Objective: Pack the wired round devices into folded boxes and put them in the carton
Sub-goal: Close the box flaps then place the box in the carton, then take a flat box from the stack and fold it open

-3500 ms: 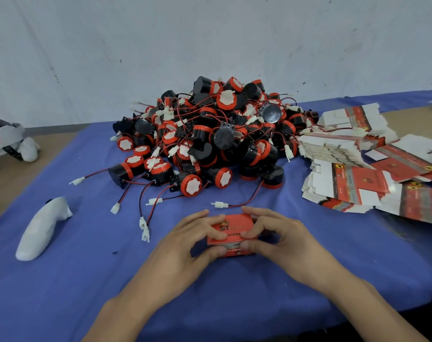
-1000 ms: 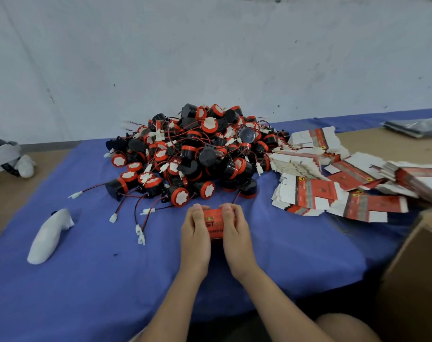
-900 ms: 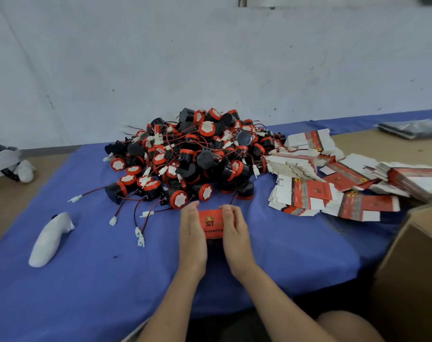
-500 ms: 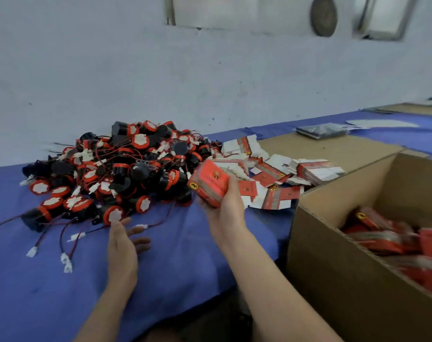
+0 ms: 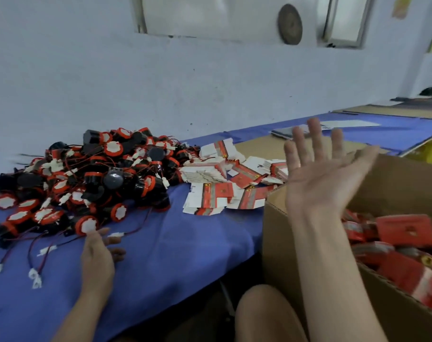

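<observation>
The right hand (image 5: pixel 318 178) hangs in the air over the near left corner of the carton (image 5: pixel 279 243). Its fingers are straight and spread wide, the palm faces the camera, and it holds nothing. The carton stands at the right, close against the edge of the bench (image 5: pixel 259 148). Its open top shows a jumble of folded red boxes (image 5: pixel 407 230) (they are blurred, so how each one lies cannot be told).

The left hand (image 5: pixel 96 255) rests palm down on the blue cloth (image 5: pixel 173 255) that covers most of the bench. Its fingers are loose and uncurled and grip nothing. They lie just beside a white connector (image 5: pixel 116 234) at the end of a thin red wire.

Beyond that hand, at the far left of the cloth, sits the heap of wired round devices (image 5: pixel 99 178). They have black bodies, red rims and white faces, and their leads trail out toward the near edge with small white plugs at the tips.

Right of the heap, between it and the carton, lie the flat boxes (image 5: pixel 220 193). They are printed white and red and sit in loose, fanned stacks.

A bare knee (image 5: pixel 266 314) shows low down, between the bench and the carton. A round dark disc (image 5: pixel 289 23) hangs high on the pale far wall (image 5: pixel 210 82).
</observation>
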Available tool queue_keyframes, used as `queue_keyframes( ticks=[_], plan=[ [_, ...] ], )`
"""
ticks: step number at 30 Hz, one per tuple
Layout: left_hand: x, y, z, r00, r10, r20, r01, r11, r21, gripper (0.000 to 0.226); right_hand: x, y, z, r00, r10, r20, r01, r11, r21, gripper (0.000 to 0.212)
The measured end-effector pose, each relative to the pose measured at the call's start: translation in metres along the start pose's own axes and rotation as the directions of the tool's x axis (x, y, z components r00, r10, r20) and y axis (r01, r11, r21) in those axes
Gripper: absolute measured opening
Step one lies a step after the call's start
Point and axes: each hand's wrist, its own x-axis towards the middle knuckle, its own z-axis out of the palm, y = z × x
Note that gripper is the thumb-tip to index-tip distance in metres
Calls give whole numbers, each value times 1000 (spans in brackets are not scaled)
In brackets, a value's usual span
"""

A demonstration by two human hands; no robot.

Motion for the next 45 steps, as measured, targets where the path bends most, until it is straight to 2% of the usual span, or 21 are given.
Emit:
queue_keyframes(
  ticks=[4,7,10,13,16,20,22,23,24,25,27,29,30,32,38,40,41,42,45],
  plan=[
    [-6,4,2,1000,0,-2,0,1000,0,47,-12,55,1,980,197,-19,-194,939,-285,44],
    [-8,6,2,1000,-7,-8,7,1000,17,47,-25,112,-7,928,371,24,-299,784,-544,25],
    [-10,5,0,1000,12,-5,-11,999,53,41,-38,169,-31,834,535,137,-198,521,-830,18],
    [-11,6,-2,1000,24,3,-24,995,95,35,-50,215,-62,701,692,176,-15,261,-965,18],
    [-10,4,-2,1000,27,4,-27,990,137,29,-49,241,-89,662,733,154,173,50,-984,18],
    [-4,0,-2,1000,18,-12,-16,987,157,24,-40,263,-103,666,703,250,426,-83,-901,22],
    [-3,-2,-1,1000,20,-18,-16,983,185,23,-31,268,-98,697,610,377,529,-82,-845,22],
    [-3,-2,-1,1000,22,-13,-19,981,194,23,-25,268,-95,724,533,438,574,-114,-811,22],
    [-2,-3,0,1000,22,-6,-21,980,198,24,-17,267,-94,747,472,468,606,-196,-771,24],
    [-2,-3,0,1000,22,1,-22,978,205,24,-8,266,-95,770,448,454,611,-312,-728,29],
    [-1,-3,2,1000,26,8,-27,976,216,26,11,260,-102,822,498,277,544,-539,-643,51],
    [-1,-4,4,1000,19,5,-20,978,210,26,24,254,-110,836,546,52,457,-642,-616,66],
    [-1,-4,4,1000,17,0,-16,978,210,26,27,251,-114,828,561,-9,438,-656,-615,66],
    [-2,-3,6,1000,22,-8,-20,976,216,26,28,246,-119,803,596,-10,482,-659,-577,53],
    [-9,1,7,1000,30,3,-30,972,231,28,16,230,-118,783,606,140,574,-616,-540,34],
    [-9,4,7,1000,20,13,-23,969,248,26,13,226,-114,779,579,241,593,-555,-583,33],
    [-7,9,8,999,20,29,-27,966,257,25,12,224,-110,774,547,317,602,-483,-636,34],
    [-4,16,9,998,30,56,-44,964,261,24,12,223,-105,769,502,397,604,-366,-707,34],
    [15,37,12,982,137,127,-165,954,250,24,4,221,-84,780,367,507,490,145,-859,30]
  ],
)
